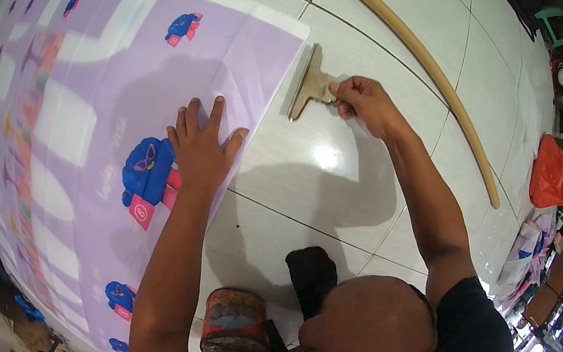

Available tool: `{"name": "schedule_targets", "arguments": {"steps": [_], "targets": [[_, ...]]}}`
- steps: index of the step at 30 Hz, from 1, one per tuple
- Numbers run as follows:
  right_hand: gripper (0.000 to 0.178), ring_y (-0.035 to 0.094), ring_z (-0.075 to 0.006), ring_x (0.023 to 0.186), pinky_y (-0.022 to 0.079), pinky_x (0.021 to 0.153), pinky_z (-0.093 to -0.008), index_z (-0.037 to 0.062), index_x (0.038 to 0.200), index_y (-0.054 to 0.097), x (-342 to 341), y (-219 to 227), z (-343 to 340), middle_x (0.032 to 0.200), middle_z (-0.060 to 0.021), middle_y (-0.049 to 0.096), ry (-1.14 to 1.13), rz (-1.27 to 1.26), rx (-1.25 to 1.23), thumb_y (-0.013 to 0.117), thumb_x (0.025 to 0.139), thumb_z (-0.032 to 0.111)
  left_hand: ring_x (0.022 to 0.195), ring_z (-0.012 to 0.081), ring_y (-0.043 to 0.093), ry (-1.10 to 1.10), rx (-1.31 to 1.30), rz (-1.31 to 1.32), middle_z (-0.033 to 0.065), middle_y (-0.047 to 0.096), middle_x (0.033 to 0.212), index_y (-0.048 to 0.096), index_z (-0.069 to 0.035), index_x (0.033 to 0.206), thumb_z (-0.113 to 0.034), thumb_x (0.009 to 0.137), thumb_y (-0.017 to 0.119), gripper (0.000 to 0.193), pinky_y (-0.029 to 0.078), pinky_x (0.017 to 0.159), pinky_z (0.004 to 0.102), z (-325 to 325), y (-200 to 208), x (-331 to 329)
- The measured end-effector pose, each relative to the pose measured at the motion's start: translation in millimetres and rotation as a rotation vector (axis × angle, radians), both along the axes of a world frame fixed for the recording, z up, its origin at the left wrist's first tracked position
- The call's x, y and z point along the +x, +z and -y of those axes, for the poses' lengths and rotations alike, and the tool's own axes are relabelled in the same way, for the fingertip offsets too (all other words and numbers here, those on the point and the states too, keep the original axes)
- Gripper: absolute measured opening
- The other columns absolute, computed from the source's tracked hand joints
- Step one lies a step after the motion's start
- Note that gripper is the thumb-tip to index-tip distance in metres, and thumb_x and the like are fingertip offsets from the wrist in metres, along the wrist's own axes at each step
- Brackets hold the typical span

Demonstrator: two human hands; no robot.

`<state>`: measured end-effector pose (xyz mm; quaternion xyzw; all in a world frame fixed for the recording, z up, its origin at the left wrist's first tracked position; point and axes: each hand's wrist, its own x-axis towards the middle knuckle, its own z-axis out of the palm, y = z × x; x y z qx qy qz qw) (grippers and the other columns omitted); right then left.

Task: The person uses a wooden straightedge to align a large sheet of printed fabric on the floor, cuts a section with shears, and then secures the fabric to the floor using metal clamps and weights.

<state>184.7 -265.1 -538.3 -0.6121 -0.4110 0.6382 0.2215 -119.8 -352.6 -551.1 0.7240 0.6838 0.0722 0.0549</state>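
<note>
A pale tiled floor (496,77) is seen across the frame. Over its left half a large purple-and-white printed sheet (130,91) is spread; its right-hand border is slanted from upper centre down toward lower centre, but its long axis cannot be told, since the outline is bent by the lens. A tan pole (429,63) is laid in an arc from top centre toward the right. The left hand (202,150), at centre, is rested on the sheet with fingers spread, beside that border. The right hand (368,105), right of upper centre, is closed around a metal scraper (316,86). The step in hand is judged to be flattening the sheet; steady pressure on it and a level blade would be called for next. The scraper, the smallest of these, is held just beside the border: its blade is aligned nearly upright in the frame, leaning slightly right at the top, and its grip is pointed right.
</note>
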Motion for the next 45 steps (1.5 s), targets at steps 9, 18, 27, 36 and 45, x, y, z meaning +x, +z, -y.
{"name": "schedule_targets", "arguments": {"steps": [9, 18, 27, 36, 45], "targets": [[0.026, 0.055, -0.0099, 0.061, 0.048, 0.058, -0.0248, 0.0009, 0.087, 0.061, -38.9, -2.0, 20.8, 0.071, -0.0049, 0.061, 0.087, -0.108, -0.136, 0.072, 0.092, 0.024, 0.133, 0.0480, 0.038, -0.009, -0.030, -0.001, 0.0264, 0.041, 0.144, 0.050, -0.019, 0.144, -0.059, 0.087, 0.062, 0.070, 0.030, 0.103, 0.0680, -0.6, -0.9, 1.1], [0.035, 0.055, -0.0132, 0.062, 0.045, 0.056, -0.0279, -0.0030, 0.084, 0.064, -41.8, -16.6, -20.0, 0.070, -0.0067, 0.062, -0.057, -0.107, 0.063, 0.072, 0.092, 0.031, 0.134, 0.0477, 0.037, 0.000, -0.031, 0.010, 0.0253, 0.040, 0.145, 0.049, -0.020, 0.145, -0.057, 0.088, 0.062, 0.069, 0.029, 0.104, 0.0688, 1.3, -2.9, -0.9], [0.048, 0.059, -0.0160, 0.066, 0.050, 0.062, -0.0295, -0.0083, 0.092, 0.066, -47.5, -23.6, -27.3, 0.074, -0.0098, 0.063, -0.071, -0.006, 0.087, 0.069, 0.092, 0.040, 0.134, 0.0481, 0.037, -0.001, -0.038, 0.015, 0.0259, 0.040, 0.146, 0.049, -0.019, 0.145, -0.057, 0.088, 0.063, 0.070, 0.029, 0.104, 0.0691, 1.2, -1.9, -1.5], [0.062, 0.060, -0.0161, 0.070, 0.052, 0.063, -0.0294, -0.0088, 0.099, 0.063, -55.2, -10.7, -23.1, 0.079, -0.0106, 0.061, -0.052, 0.093, 0.118, 0.069, 0.088, 0.052, 0.135, 0.0459, 0.037, 0.018, 0.049, 0.169, 0.0251, 0.042, 0.146, 0.052, -0.016, 0.141, -0.045, 0.087, 0.069, 0.063, 0.031, 0.107, 0.0624, 9.7, 10.7, -14.8], [0.062, 0.062, -0.0271, 0.096, 0.051, 0.082, -0.0392, 0.0000, 0.124, 0.059, -64.5, -8.8, 12.3, 0.103, -0.0182, 0.064, 0.034, 0.767, 0.582, 0.069, 0.089, 0.050, 0.125, 0.0369, 0.052, 0.233, -0.075, 0.021, 0.0189, 0.053, 0.137, 0.061, -0.009, 0.127, -0.020, 0.089, 0.070, 0.040, 0.043, 0.104, 0.0444, 229.9, 112.0, -245.3]]}}
